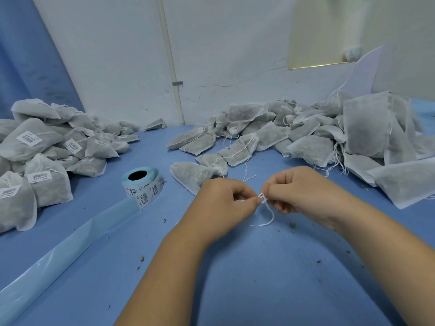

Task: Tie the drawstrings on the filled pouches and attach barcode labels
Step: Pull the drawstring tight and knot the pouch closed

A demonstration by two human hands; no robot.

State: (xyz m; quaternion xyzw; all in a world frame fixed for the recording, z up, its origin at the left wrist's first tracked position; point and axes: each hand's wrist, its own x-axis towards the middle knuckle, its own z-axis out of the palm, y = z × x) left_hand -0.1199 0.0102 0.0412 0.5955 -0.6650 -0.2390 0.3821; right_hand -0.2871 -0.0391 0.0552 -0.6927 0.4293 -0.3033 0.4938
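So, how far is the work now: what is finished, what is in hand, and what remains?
Done: the left pile carries barcode labels. In hand: the left hand and right hand pinch a white drawstring, apparently of the pouch lying just behind them; it has no label yet. Left: the right pile shows loose strings and no labels; the label roll waits nearby.
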